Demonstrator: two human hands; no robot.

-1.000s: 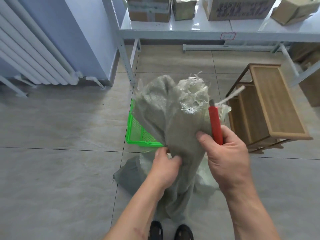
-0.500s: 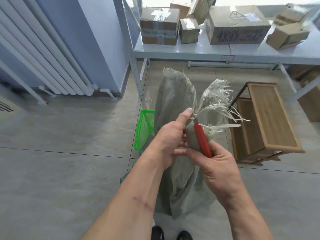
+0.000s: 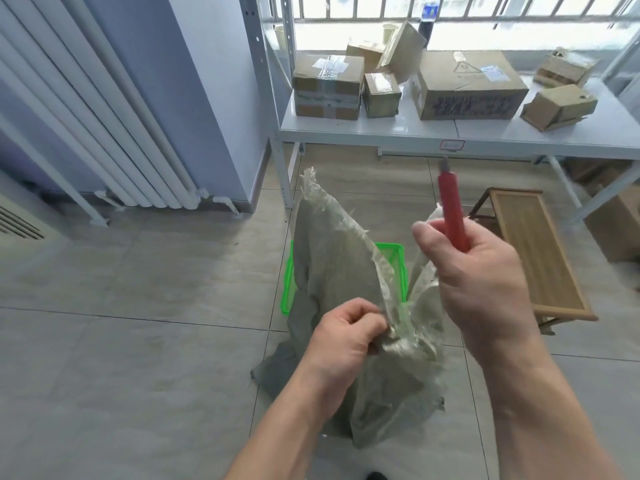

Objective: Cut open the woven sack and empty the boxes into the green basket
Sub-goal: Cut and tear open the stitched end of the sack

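Here the woven sack (image 3: 349,271) is hanging limp and soft, so it is probably light and easy to crumple; the frayed cut edge is the best place to grip. The left hand (image 3: 346,337) is clenching that edge near the middle. The right hand (image 3: 485,282), raised just beside it, is grasping a red knife (image 3: 452,209). The green basket (image 3: 289,289) is lying behind the sack; any boxes inside are not visible.

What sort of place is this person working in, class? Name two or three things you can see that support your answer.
Probably a storeroom or parcel-sorting room. Taped cardboard boxes sit on a metal shelf with a small label on its edge, and a woven sack is being opened over a green basket on the tiled floor.
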